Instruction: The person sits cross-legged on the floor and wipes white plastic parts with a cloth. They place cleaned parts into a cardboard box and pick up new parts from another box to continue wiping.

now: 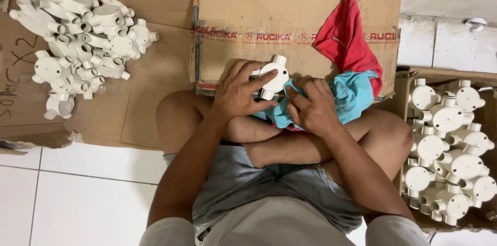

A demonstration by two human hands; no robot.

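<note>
Wiping goes best, I judge, if the fitting is turned a little between strokes, so the cloth reaches round each stub outlet and under the lid rim, while the holding fingers stay off the face being cleaned.

Far left: heap of white round junction boxes (83, 44) lying loose on flattened cardboard (150, 96), well apart from the hands.

Left hand (235, 93): forearm comes up from lower left, wrist roughly straight, palm down. Fingers spread and curled over one white junction box (273, 76), holding it firmly above the crossed legs, in front of the closed cardboard carton (248, 13). Two stub outlets show, one up, one down.

Right hand (313, 106): forearm crosses from lower right, knuckles up, fingers bunched and closed on a turquoise cloth (352, 93), pressed just beside the box's right edge. A red cloth (347, 39) drapes over the carton behind.

Far right: open box (404, 78) packed with more white fittings (450, 163), near the right knee.
</note>
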